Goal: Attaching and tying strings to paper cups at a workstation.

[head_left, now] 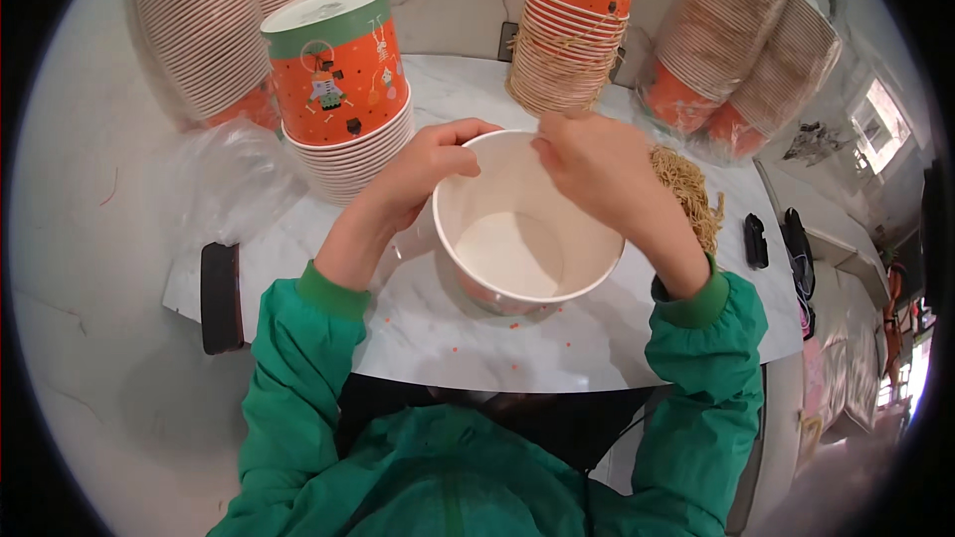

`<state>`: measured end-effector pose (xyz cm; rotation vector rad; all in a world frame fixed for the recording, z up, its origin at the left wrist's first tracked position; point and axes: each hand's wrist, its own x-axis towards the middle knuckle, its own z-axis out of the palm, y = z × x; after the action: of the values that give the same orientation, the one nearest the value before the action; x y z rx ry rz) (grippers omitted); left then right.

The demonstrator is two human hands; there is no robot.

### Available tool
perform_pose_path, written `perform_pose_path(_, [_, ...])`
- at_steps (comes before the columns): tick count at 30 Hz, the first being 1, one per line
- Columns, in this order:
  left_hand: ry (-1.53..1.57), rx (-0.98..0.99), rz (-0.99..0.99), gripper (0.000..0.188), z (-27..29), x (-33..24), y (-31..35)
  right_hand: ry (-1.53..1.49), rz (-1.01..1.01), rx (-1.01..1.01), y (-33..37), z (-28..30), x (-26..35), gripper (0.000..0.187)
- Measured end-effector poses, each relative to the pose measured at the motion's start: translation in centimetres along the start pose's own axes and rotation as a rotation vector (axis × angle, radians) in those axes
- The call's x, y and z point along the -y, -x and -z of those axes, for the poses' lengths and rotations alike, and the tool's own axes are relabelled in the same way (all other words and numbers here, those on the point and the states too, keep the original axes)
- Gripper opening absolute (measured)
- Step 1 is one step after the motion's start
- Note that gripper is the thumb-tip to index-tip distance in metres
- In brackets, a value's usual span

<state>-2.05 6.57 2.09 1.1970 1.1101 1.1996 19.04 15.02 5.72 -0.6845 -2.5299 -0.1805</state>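
Observation:
A paper bucket point(468, 209) with a white inside and a rolled rim stands on the table in front of me, its mouth tilted towards me. My left hand point(438, 164) grips its far left rim, thumb over the edge and fingers round the outside. At the far right rim, my right hand point(592, 154) is closed with the fingertips pinched together; whatever is between them is hidden. Beside my right wrist lies a heap of tan twine cords point(686, 189). Little of the bucket's printed outside shows.
A stack of orange and green paper buckets point(333, 80) stands at left, near clear plastic wrap point(234, 174). Behind is another stack with cords point(562, 60). Wrapped bucket stacks point(721, 20) lean at right. A dark block point(220, 298) and a small black object point(756, 242) lie near the edges.

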Motion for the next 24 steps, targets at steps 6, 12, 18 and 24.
perform_pose_path(6, [0.0,-0.042,0.002,0.06,0.3,0.5,0.5,0.018,0.034,-0.056,-1.6,-2.3,0.9,0.019])
perform_pose_path(12, [0.033,-0.049,-0.019,0.063,0.0,0.9,0.6,-0.01,0.004,-0.02,-1.9,-2.1,1.0,0.021])
perform_pose_path(18, [0.058,-0.025,-0.045,0.066,0.3,1.1,0.5,0.176,0.058,-0.032,-2.0,-2.5,1.8,0.018])
perform_pose_path(24, [-0.047,-0.032,-0.026,0.055,1.1,1.8,0.0,0.097,0.006,-0.018,-1.6,-2.6,1.6,0.018])
